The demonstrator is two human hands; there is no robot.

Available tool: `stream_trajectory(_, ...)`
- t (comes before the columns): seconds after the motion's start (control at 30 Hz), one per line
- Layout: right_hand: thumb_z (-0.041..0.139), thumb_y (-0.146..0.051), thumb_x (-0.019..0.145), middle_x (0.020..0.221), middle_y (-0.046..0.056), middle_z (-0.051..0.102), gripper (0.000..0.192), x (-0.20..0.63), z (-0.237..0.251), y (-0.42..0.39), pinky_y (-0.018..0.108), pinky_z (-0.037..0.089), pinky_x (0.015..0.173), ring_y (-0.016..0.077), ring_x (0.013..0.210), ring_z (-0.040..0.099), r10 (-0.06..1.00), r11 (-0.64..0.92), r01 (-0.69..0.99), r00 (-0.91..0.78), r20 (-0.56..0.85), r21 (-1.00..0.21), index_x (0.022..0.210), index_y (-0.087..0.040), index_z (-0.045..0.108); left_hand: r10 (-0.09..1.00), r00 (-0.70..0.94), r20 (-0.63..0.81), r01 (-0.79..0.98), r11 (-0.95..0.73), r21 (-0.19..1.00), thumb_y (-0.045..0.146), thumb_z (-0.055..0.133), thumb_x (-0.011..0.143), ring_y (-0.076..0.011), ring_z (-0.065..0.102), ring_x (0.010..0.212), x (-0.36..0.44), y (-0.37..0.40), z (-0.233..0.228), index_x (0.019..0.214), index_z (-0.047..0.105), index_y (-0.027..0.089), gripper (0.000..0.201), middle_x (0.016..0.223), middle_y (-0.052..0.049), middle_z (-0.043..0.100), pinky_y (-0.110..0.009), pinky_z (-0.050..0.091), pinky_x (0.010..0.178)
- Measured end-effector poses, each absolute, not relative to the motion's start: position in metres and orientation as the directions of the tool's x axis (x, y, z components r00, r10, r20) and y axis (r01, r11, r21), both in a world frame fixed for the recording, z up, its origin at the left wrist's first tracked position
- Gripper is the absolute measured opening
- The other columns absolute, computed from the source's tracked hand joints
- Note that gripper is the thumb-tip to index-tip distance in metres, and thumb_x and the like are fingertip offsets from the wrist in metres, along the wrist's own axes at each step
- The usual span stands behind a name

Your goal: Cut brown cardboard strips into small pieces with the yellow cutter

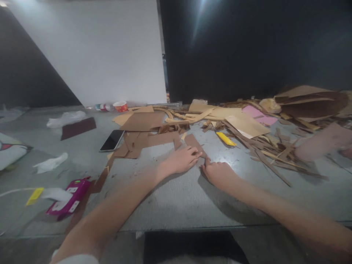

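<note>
My left hand [182, 160] lies flat on the grey floor, its fingertips pressing the near end of a narrow brown cardboard strip [193, 142]. My right hand [218, 171] rests beside it with fingers curled, its thumb and fingertips touching the same strip's near end. The strip runs away from me toward a heap of brown cardboard pieces [143, 123]. A yellow utility knife [226, 139] lies just beyond my right hand.
A dark phone [112, 140] lies left of the cardboard. Thin cardboard offcuts [271, 154] and a pink sheet [260, 115] spread to the right. A magenta packet [68, 198] and white tissues [51, 163] sit on the left. A paper cup [120, 106] stands by the wall.
</note>
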State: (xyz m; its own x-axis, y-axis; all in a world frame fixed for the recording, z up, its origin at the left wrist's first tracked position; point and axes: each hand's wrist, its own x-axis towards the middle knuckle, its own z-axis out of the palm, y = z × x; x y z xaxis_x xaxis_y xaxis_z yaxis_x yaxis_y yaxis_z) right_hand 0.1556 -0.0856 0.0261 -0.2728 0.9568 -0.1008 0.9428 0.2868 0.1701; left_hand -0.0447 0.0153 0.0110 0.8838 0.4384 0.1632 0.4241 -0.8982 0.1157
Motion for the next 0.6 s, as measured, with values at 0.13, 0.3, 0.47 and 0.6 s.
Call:
stream_trajectory(0.13,0.033,-0.031,0.117,0.097,0.025,0.080,0.052,0.157,0.034,-0.085,0.037,0.062,0.076,0.0341,0.093,0.084,0.944,0.323,0.925,-0.302,-0.131,0.200,0.146,-0.001,0.065,0.420,0.892,0.168,0.417,-0.907,0.051,0.032,0.035,0.117,-0.0293,0.058,0.128,-0.043,0.016,0.010,0.157,0.057,0.019,0.048,0.136,-0.014,0.064,-0.042,0.048,0.106)
stream_trajectory(0.3,0.032,-0.029,0.117,0.101,0.026,0.080,0.051,0.160,0.036,-0.084,0.037,0.063,0.077,0.0338,0.095,0.084,0.933,0.356,0.909,-0.333,-0.137,0.216,0.140,-0.003,0.070,0.434,0.883,0.177,0.435,-0.900,0.035,0.030,0.034,0.117,-0.0292,0.060,0.127,-0.043,0.015,0.007,0.156,0.058,0.018,0.047,0.137,-0.014,0.065,-0.042,0.049,0.104)
stream_trajectory(0.47,0.032,-0.029,0.118,0.103,0.028,0.081,0.054,0.155,0.029,-0.089,0.037,0.063,0.074,0.0331,0.090,0.085,0.940,0.341,0.907,-0.320,-0.121,0.249,0.152,0.001,0.061,0.427,0.882,0.196,0.430,-0.902,0.030,0.030,0.035,0.118,-0.0280,0.061,0.129,-0.043,0.015,0.005,0.155,0.059,0.018,0.046,0.140,-0.014,0.065,-0.041,0.048,0.106)
stream_trajectory(0.6,0.030,-0.029,0.118,0.093,0.026,0.081,0.063,0.149,0.018,-0.090,0.038,0.062,0.072,0.0327,0.083,0.084,0.959,0.280,0.929,-0.259,-0.116,0.241,0.169,0.008,0.033,0.427,0.881,0.203,0.435,-0.900,0.005,0.031,0.035,0.118,-0.0282,0.063,0.125,-0.042,0.016,0.003,0.151,0.062,0.017,0.046,0.137,-0.014,0.067,-0.042,0.049,0.106)
